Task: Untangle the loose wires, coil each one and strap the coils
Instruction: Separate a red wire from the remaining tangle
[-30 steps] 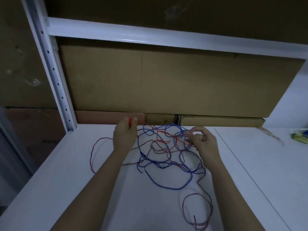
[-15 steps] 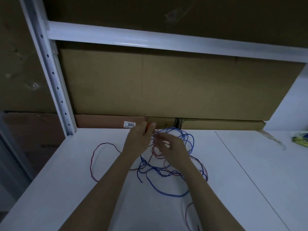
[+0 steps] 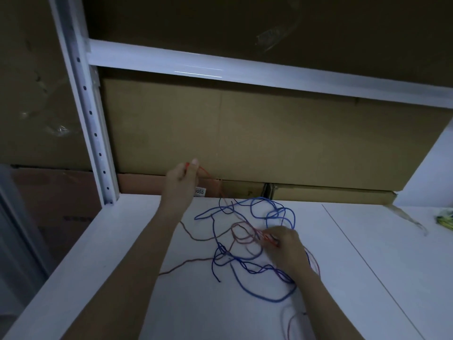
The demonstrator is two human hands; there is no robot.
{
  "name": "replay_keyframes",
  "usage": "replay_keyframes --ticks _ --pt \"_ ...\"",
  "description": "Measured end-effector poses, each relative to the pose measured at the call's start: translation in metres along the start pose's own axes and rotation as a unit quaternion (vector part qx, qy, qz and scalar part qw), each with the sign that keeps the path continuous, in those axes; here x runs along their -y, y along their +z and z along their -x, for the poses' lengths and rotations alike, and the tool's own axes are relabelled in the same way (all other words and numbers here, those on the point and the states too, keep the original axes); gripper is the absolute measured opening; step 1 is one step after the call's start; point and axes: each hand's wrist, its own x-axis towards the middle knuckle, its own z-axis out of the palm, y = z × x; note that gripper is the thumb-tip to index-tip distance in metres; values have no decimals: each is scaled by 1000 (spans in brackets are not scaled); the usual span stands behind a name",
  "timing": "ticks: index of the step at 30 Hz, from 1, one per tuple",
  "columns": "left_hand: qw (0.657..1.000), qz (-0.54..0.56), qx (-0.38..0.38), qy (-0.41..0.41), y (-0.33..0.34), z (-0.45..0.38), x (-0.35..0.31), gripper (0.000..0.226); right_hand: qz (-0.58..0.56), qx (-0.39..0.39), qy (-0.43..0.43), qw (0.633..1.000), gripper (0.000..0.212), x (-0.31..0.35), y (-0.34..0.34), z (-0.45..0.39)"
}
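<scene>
1. Lying in loose loops at the lower centre of the frame, the thin blue wire (image 3: 259, 294) and the thin red wire (image 3: 193, 262) cross each other in one tangle on the smooth white bench (image 3: 117, 273).
2. The right hand (image 3: 285, 249) rests low on the tangle at centre right; its fingers (image 3: 270, 238) are curled and pinch red strands against the bench top.
3. A straight seam runs across the bench surface on the right, from the back edge towards the lower right.
4. Bare bench surface lies to the left of the tangle, as far as the near left edge.
5. The left hand (image 3: 180, 182) is raised above the bench at centre frame, its fingers pinching one end of the red wire, which slants down from there into the tangle.
6. A small yellow-green bundle (image 3: 445, 218) sits at the far right edge, well apart from the wires.
7. Behind the bench stand flat brown cardboard boxes (image 3: 245, 133), matte, one bearing a small white label (image 3: 199, 191).
8. A white metal upright (image 3: 90, 114) with a row of holes rises at upper left, joined to a glossy white crossbeam (image 3: 245, 71).
</scene>
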Motion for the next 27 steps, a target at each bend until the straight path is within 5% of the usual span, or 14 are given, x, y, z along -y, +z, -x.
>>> replay_keyframes --ticks 2,8,10,13,15,18,22,27 --pt "1000 -13 15 0 1 0 2 44 5 10 -7 1000 42 17 -6 -9" --pt "999 -11 41 -4 17 5 7 35 -70 15 -72 995 59 71 -12 -21" --pt "999 -14 42 2 19 7 7 36 -123 -5 -124 985 53 87 -6 -23" --pt "999 -17 48 -2 20 7 6 36 -208 77 -140 965 20 107 4 -24" --pt "999 -3 44 -4 15 6 5 38 -256 106 -117 954 21 107 14 -24" --pt "1000 0 11 8 -2 0 2 38 -293 69 -77 950 31 88 23 -18" --pt "998 41 -35 -41 -30 -5 11 36 -200 17 -76 977 30 68 30 -14" --pt "988 64 29 -137 -50 1 28 41 -216 -117 -33 969 23 80 21 -38"
